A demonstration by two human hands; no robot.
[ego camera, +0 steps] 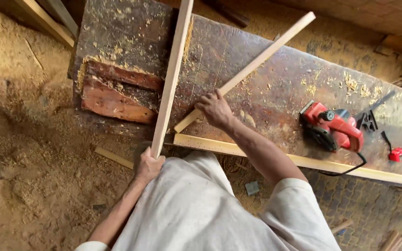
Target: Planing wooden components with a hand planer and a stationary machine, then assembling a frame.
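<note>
left hand [149, 167]: closed around the near end of a long pale wooden strip [172, 76], at the front edge of the bench
long strip: runs away from the person across the workbench [275, 83], its far end out of frame at the top
right hand [215, 109]: fingers wrapped on a second pale strip [252, 67], gripping it close to its near end
second strip: lies slanted on the bench top, rising toward the upper right, near end just beside the first strip
bench: dark, worn, strewn with shavings; a pale batten [303, 162] runs along its front edge
reddish boards [117, 93]: left of the long strip, on the bench
electric planer [332, 126]: red, right of the hand, well apart
floor: sawdust [29, 139] all over
</note>
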